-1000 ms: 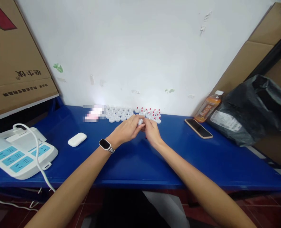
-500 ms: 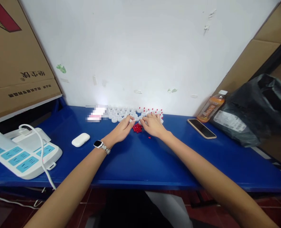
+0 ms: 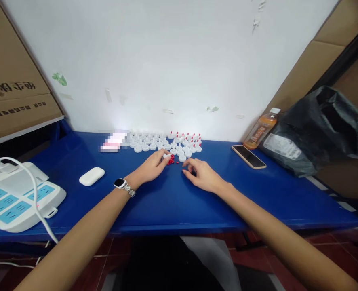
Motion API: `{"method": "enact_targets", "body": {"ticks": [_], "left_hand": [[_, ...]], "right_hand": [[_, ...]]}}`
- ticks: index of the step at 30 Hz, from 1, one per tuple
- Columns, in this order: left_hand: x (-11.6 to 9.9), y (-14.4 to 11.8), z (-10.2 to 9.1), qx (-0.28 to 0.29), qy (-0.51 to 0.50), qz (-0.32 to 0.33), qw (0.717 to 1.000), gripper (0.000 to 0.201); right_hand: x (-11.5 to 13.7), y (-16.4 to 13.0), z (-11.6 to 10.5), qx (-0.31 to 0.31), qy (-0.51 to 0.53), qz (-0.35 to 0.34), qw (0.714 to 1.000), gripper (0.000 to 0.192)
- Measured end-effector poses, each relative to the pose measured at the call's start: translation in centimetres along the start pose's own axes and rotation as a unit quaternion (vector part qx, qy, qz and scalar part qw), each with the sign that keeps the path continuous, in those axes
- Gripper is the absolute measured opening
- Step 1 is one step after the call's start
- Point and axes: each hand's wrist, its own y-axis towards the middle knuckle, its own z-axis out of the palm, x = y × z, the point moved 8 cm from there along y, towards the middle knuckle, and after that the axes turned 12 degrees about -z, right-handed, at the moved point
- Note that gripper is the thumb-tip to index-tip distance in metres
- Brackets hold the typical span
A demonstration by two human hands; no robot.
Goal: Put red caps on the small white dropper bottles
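Several small white caps stand in rows at the back of the blue table, the right-hand ones with red tips. A little heap of red pieces lies in front of them. My left hand, with a watch on the wrist, pinches a small white cap right beside the red heap. To the right of the heap my right hand rests on the table, its fingertips curled down on the surface; whether it pinches a red piece I cannot tell.
A white earbud case lies left of my hands, a white power strip with cable at the far left. A phone, an orange drink bottle and a black plastic bag sit at the right. Cardboard boxes stand at both sides.
My hands have parted. The right hand has drawn back from the cap rows toward me, right of the heap. The left hand stays by the red pieces with a white cap.
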Motion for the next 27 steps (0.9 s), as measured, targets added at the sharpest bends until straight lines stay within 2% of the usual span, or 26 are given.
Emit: {"method": "enact_targets", "body": {"ticks": [3,7,13,17,19,23,27], "left_hand": [[0.0,0.0,0.1,-0.001,0.003,-0.004,1.000,0.040],[0.3,0.0,-0.1,-0.004,0.008,-0.020,1.000,0.041],[0.4,0.1,-0.4,-0.006,0.008,-0.023,1.000,0.040],[0.5,0.0,-0.5,-0.005,0.004,-0.022,1.000,0.039],[0.6,0.1,-0.5,-0.003,0.005,-0.023,1.000,0.039],[0.7,0.1,-0.6,-0.004,0.008,-0.032,0.999,0.039],[0.7,0.0,-0.7,-0.004,0.002,-0.031,0.999,0.039]], "right_hand": [[-0.4,-0.3,0.6,0.009,0.030,0.012,0.999,0.010],[-0.6,0.7,1.2,0.017,0.061,0.022,0.998,0.008],[-0.9,2.4,2.0,-0.001,0.042,0.036,0.998,0.003],[-1.3,3.0,2.2,0.003,0.040,0.048,0.998,0.029],[-1.2,3.2,2.3,0.023,0.025,0.047,0.998,0.027],[-1.1,3.6,2.3,0.044,-0.017,0.051,0.998,0.009],[-1.3,3.2,2.1,0.019,-0.013,0.072,0.997,0.020]]}}
